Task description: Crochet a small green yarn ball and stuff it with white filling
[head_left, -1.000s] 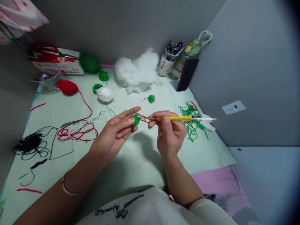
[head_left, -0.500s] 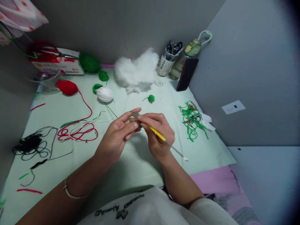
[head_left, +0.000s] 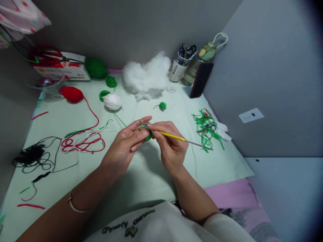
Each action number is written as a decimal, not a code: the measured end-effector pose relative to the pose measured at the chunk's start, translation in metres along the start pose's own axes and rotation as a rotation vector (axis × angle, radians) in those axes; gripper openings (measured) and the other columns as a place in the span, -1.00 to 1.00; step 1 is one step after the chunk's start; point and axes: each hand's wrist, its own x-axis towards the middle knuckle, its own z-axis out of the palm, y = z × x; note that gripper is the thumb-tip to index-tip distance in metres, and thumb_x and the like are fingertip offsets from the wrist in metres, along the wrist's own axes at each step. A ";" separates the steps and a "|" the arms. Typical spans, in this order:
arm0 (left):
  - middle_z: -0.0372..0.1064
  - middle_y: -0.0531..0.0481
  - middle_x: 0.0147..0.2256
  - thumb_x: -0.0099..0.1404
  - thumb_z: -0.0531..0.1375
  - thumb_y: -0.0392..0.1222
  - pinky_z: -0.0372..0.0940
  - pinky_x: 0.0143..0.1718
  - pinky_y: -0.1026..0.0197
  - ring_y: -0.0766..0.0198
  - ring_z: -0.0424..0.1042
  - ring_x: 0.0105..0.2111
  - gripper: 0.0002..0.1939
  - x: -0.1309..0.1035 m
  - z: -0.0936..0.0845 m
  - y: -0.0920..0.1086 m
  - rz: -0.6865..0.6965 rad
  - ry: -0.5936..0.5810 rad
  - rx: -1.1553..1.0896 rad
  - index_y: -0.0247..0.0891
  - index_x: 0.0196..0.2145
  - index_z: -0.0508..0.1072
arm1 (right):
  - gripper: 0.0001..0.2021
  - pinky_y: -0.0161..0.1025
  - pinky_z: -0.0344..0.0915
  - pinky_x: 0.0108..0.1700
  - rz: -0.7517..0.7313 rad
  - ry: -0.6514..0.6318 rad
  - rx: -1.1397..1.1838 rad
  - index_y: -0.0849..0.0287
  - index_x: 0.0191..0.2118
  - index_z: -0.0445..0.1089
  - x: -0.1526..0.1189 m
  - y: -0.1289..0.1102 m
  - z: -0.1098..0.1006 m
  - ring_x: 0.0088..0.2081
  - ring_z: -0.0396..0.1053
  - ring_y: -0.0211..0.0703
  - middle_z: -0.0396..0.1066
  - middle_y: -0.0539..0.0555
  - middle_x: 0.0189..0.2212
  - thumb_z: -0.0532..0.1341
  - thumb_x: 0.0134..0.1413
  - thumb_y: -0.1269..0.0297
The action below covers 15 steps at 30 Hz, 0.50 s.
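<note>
In the view from my head, both my hands were close together over the pale green cloth (head_left: 151, 185). My left hand (head_left: 123, 141) pinched a small green piece (head_left: 149, 135) between the thumb and a finger, and its pointing finger stuck out with green yarn (head_left: 119, 119) round it. That yarn ran back across the cloth to near the white ball (head_left: 112, 101). My right hand (head_left: 171, 143) was clamped on the yellow hook (head_left: 173, 135), like a pencil. The green piece was right between my two hands, partly hidden by my fingers. Something small and shiny (head_left: 146, 124) was there too, but I could not tell what it was. The back end of the hook pointed right, toward the messy yarn bits (head_left: 207, 131).

A tiny green ball (head_left: 163, 106) sat past my hands, in front of the white fluff (head_left: 146, 79). On the left lay the red ball (head_left: 73, 94) and the tangled black yarn (head_left: 30, 154). At the back right, the pen cup (head_left: 178, 70) stood beside the bottle (head_left: 193, 70), and the phone (head_left: 202, 80) leaned near them.
</note>
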 end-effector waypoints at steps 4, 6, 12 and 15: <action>0.13 0.28 -0.64 0.20 0.42 -0.33 0.42 -0.07 0.34 0.56 -0.06 -0.67 -0.65 -0.001 -0.002 0.005 -0.042 0.015 -0.046 -0.26 -0.03 0.67 | -0.86 -0.17 0.49 -0.32 0.121 0.089 0.085 0.06 -0.20 0.60 0.004 0.002 -0.005 -0.40 0.48 -0.22 0.57 0.05 -0.30 0.28 0.32 0.22; 0.04 0.29 -0.66 0.22 0.41 -0.33 0.42 -0.05 0.33 0.55 -0.06 -0.67 -0.72 -0.001 -0.004 0.007 -0.050 0.024 -0.060 -0.28 -0.08 0.69 | -0.83 -0.21 0.47 -0.37 0.231 0.149 0.181 0.11 -0.25 0.58 0.008 0.005 -0.008 -0.44 0.46 -0.25 0.54 0.04 -0.32 0.29 0.30 0.16; 0.43 0.13 -0.43 0.20 0.42 -0.31 0.33 -0.35 0.41 0.53 0.10 -0.59 -0.67 0.001 -0.004 0.001 0.021 -0.036 0.051 -0.20 -0.05 0.68 | -0.80 -0.23 0.48 -0.34 0.305 0.018 0.246 0.09 -0.24 0.57 0.009 0.005 -0.008 -0.39 0.47 -0.25 0.57 0.03 -0.31 0.30 0.29 0.10; 0.57 0.02 -0.15 0.22 0.41 -0.28 0.27 -0.39 0.36 0.47 0.28 -0.47 -0.67 0.001 -0.004 0.000 0.071 -0.044 0.148 -0.14 -0.04 0.68 | -0.83 -0.22 0.49 -0.29 0.281 0.020 0.166 0.07 -0.22 0.60 0.006 0.004 -0.006 -0.35 0.48 -0.23 0.59 0.04 -0.28 0.31 0.28 0.13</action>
